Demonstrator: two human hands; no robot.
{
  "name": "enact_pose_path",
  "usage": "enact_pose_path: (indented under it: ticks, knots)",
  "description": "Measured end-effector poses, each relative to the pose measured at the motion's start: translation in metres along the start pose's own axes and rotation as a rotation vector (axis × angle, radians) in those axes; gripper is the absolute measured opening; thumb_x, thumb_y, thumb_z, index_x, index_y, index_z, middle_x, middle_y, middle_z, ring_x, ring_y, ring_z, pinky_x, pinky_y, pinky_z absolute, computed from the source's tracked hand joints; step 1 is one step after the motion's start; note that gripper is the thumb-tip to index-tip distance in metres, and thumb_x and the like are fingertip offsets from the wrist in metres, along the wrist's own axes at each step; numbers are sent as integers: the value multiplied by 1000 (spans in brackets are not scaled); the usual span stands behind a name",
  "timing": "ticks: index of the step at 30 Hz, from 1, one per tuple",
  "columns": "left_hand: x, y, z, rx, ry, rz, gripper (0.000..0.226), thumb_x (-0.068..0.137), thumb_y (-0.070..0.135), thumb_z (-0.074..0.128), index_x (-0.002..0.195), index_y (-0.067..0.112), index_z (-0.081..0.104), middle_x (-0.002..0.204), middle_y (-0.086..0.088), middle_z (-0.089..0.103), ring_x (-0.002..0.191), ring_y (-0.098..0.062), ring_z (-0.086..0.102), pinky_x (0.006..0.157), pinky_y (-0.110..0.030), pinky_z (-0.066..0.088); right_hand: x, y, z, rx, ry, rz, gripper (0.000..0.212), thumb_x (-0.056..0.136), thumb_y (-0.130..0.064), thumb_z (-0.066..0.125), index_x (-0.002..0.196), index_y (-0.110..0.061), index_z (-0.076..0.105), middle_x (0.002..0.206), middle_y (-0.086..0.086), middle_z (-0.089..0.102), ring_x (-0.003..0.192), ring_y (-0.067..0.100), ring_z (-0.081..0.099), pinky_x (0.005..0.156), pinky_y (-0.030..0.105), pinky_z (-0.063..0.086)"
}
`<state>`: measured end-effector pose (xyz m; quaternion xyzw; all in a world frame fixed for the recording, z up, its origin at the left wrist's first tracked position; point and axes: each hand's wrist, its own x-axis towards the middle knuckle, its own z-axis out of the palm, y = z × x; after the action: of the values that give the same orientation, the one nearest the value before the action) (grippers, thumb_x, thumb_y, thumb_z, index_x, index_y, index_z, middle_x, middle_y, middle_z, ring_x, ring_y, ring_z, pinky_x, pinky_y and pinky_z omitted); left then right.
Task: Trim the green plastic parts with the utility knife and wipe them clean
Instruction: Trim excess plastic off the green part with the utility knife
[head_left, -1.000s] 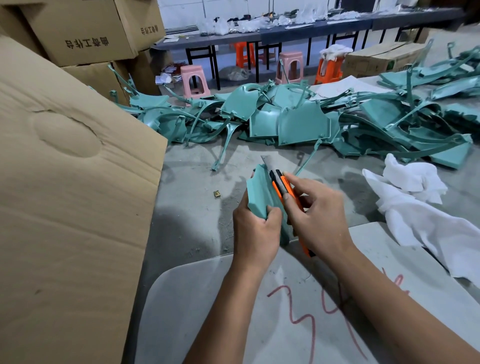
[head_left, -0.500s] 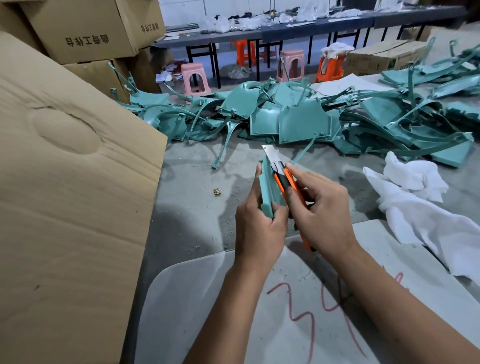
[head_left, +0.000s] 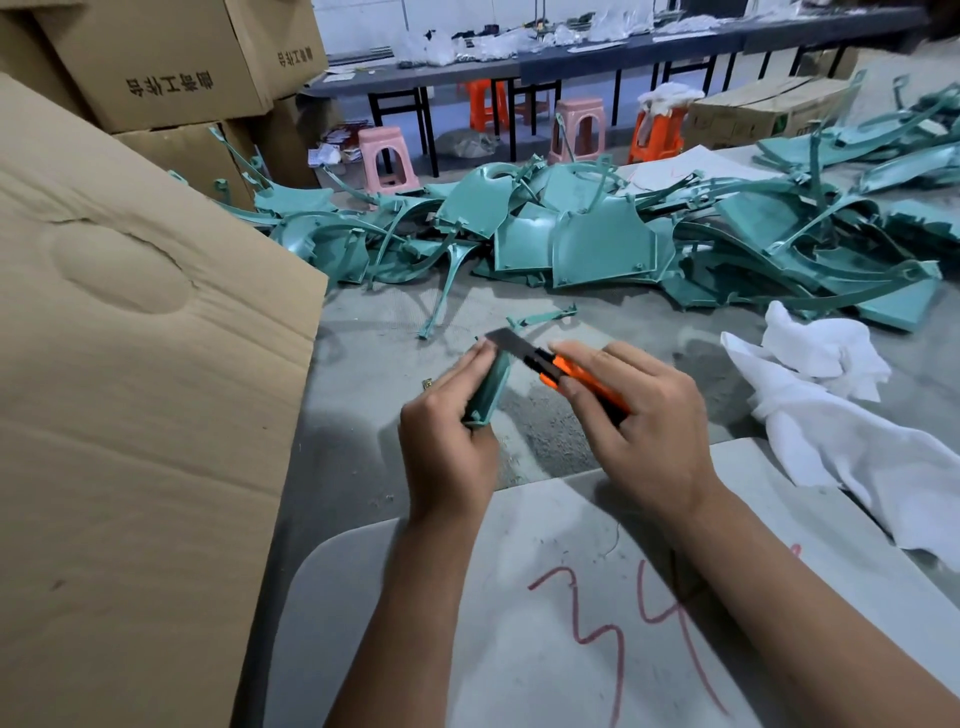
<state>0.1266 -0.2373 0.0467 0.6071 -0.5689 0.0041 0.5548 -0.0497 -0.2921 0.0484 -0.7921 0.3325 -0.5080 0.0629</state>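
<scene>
My left hand (head_left: 447, 441) grips a small green plastic part (head_left: 488, 389), held edge-on above the grey table. My right hand (head_left: 639, 431) holds an orange and black utility knife (head_left: 571, 374) with its blade out, the blade tip lying at the top edge of the part near my left thumb. A thin green strip (head_left: 543, 317) lies on the table just beyond the blade. A large pile of green plastic parts (head_left: 597, 239) spreads across the far side of the table. A white cloth (head_left: 841, 415) lies crumpled to the right.
A big cardboard sheet (head_left: 140, 415) leans along the left. A pale board with red marks (head_left: 571, 623) lies under my forearms. Cardboard boxes (head_left: 171, 57) stack at the back left. Pink and orange stools (head_left: 387, 156) stand beyond the table.
The knife blade has swung from upright to pointing left across the top of the part. A thin green strip now lies on the table beyond it. My right hand has drawn slightly right.
</scene>
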Motion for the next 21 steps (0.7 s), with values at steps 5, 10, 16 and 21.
enact_pose_path:
  ticks: [5,10,16,21]
  knots:
    - [1,-6,-8,22,-53,47,70,66,-28,52,126,2,69,130,-5,66,125,-6,58,112,-22,42,2,8,-7,-44,-74,-22,25,99,-29,67,122,-25,75,84,-11,64,67,12,58,57,39,52]
    - [0,-7,-12,7,-120,61,78,63,-31,52,129,7,68,132,-2,65,129,-9,59,113,-28,43,2,16,-11,-234,20,83,21,100,-33,68,114,-20,77,86,-7,71,69,14,62,61,39,55]
    - [1,-9,-13,-8,-65,20,72,64,-28,57,125,8,71,130,-1,67,125,-6,60,110,-27,45,-2,10,-6,-66,-8,-59,22,101,-33,67,116,-20,76,87,-9,67,70,12,60,59,36,53]
    - [0,-6,-10,-86,-8,-68,48,71,-23,70,113,0,76,119,-7,73,113,-11,69,101,-34,55,0,13,-3,-185,45,23,20,101,-31,69,114,-19,77,84,-7,67,68,16,62,57,37,52]
